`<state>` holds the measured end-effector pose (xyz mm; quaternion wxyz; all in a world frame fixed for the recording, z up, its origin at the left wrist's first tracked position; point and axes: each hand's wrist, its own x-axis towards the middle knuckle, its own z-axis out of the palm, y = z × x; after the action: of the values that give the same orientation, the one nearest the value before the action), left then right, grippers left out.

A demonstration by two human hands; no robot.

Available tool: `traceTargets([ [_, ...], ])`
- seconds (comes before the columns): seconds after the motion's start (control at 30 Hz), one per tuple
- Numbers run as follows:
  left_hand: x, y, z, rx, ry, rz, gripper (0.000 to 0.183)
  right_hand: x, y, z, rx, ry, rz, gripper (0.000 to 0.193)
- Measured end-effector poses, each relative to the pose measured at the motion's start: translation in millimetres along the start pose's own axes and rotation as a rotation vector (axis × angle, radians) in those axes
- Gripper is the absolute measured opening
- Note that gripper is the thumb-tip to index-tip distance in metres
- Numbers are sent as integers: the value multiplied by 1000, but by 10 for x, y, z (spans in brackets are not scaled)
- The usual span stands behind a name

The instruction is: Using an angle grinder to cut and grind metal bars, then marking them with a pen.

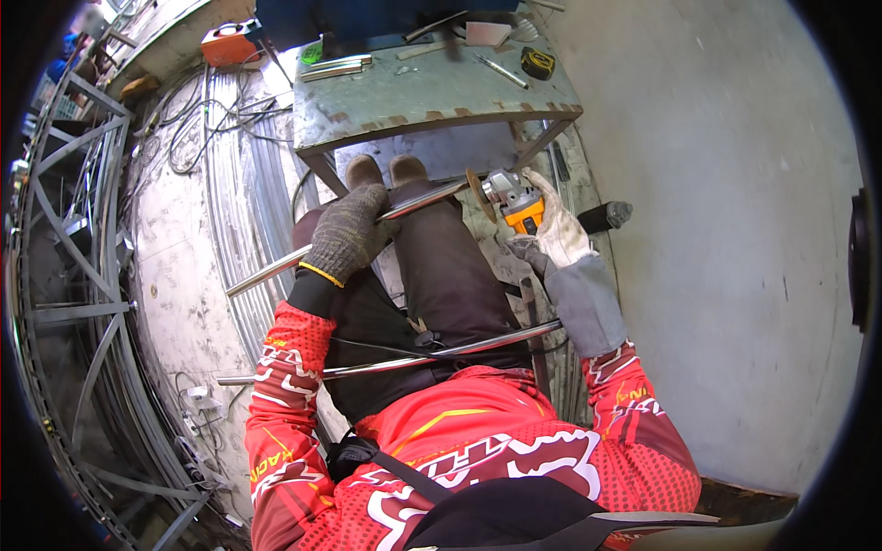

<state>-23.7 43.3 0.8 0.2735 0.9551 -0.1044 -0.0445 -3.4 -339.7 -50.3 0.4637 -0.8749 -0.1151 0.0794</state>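
My left hand [352,237], in a dark grey knit glove, is closed around a shiny metal tube [266,272] that slants across my legs. In a white and grey work glove, my right hand [558,225] grips an angle grinder [524,213] with an orange body and silver head. The grinder's brown disc [480,196] stands right at the tube's far right end; whether they touch, or the disc spins, I cannot tell. Nearer to me, a second metal tube [459,350] lies across my lap.
Ahead stands a worn metal bench [404,108] holding a tape measure [537,63], a marker-like stick [502,72] and short tubes [335,68]. Long metal lengths [241,184] and black cables [188,138] cover the left floor, beside a steel frame [78,312]. A pale wall [717,230] rises right.
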Motion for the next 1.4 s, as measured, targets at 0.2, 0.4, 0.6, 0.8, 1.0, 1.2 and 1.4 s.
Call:
traceTargets([
  [0.2,66,7,-129,-1,-196,-34,37,-50,-66,37,-131,15,3,119],
  [0.4,-26,-21,31,-87,-133,75,34,20,420,-61,-42,49,-50,119],
  [0.6,-317,537,90,84,-322,17,37,-44,542,-456,481,301,124,119],
  [0.8,-407,467,504,114,49,190,29,-277,879,-711,716,286,276,36],
  [1.0,-148,704,358,226,-197,-63,36,-571,659,-707,1009,360,453,31],
  [1.2,-187,432,506,80,56,107,27,-506,1007,-835,906,373,304,40],
  [1.4,-642,655,200,107,163,301,29,-744,627,-725,943,428,403,41],
])
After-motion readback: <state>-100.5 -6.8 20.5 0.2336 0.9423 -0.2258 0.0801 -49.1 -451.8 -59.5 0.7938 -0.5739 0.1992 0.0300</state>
